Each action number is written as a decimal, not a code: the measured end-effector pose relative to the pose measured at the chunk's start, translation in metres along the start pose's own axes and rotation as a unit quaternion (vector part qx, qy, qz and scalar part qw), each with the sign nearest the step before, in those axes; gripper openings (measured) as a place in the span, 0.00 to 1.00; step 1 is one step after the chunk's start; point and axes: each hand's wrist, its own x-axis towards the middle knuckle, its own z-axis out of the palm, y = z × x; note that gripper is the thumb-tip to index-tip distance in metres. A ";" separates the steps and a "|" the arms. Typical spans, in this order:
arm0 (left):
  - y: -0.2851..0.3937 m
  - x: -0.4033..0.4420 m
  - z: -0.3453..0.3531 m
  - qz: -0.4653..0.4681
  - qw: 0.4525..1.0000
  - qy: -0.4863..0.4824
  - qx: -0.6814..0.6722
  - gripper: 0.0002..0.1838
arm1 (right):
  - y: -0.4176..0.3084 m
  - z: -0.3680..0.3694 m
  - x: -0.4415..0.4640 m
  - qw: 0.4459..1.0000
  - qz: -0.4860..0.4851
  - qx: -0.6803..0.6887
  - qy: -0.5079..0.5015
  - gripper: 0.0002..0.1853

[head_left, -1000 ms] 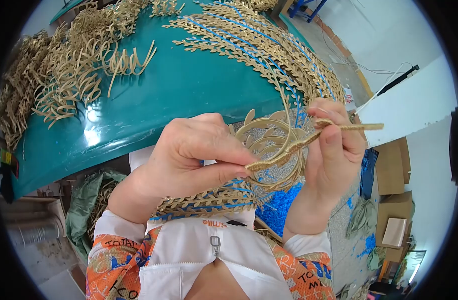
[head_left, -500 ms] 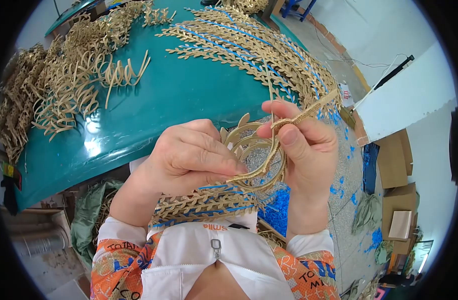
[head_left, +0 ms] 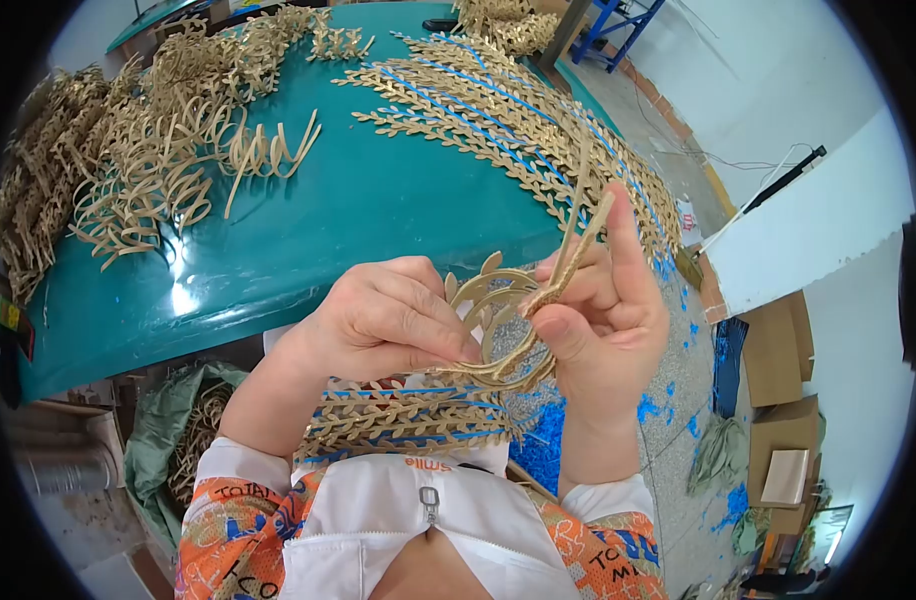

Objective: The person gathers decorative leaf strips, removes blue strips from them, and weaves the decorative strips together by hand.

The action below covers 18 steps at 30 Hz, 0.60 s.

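My left hand pinches one end of a coiled gold strip, fingertips pressed together at the coil's left side. On the coil's right, my right hand grips the same strip between thumb and fingers, with its index finger pointing up along the strip. Two thin tails rise from that grip toward the table. Loops of the coil hang between my hands, and a few leaf shapes stand out at its upper left. Gold leaf garlands with blue strips lie across my lap below.
Leaf garlands with blue lines spread over the far right of the green table. Curled gold strips are heaped at its left. A green sack stands at lower left. Blue scraps and cardboard boxes are on the right.
My right hand has turned more upright and its index finger has straightened. The strip's free end has swung from pointing right to pointing up. My left hand keeps its pinch, slightly farther left.
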 end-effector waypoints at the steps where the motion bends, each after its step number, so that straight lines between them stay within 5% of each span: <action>1: -0.002 -0.002 0.000 0.013 1.000 0.002 -0.009 0.08 | -0.001 0.003 0.001 1.000 0.002 0.019 0.020 0.34; 5: -0.006 -0.007 -0.004 0.016 1.000 0.010 -0.015 0.07 | 0.002 0.006 0.002 0.999 -0.035 0.003 -0.021 0.42; 8: -0.006 -0.010 -0.006 0.013 1.000 0.015 -0.021 0.07 | -0.004 0.013 0.003 0.998 0.034 0.057 0.013 0.38; 14: -0.002 -0.018 -0.013 -0.010 1.000 0.005 -0.015 0.07 | 0.003 0.008 0.010 0.982 0.160 0.102 0.007 0.12; 16: -0.004 -0.024 -0.014 -0.011 1.000 0.018 -0.021 0.07 | 0.011 0.013 0.017 0.996 0.045 0.054 -0.061 0.08; 18: -0.004 -0.030 -0.017 -0.010 0.999 0.031 -0.024 0.07 | 0.012 0.021 0.021 0.998 0.031 0.026 -0.058 0.10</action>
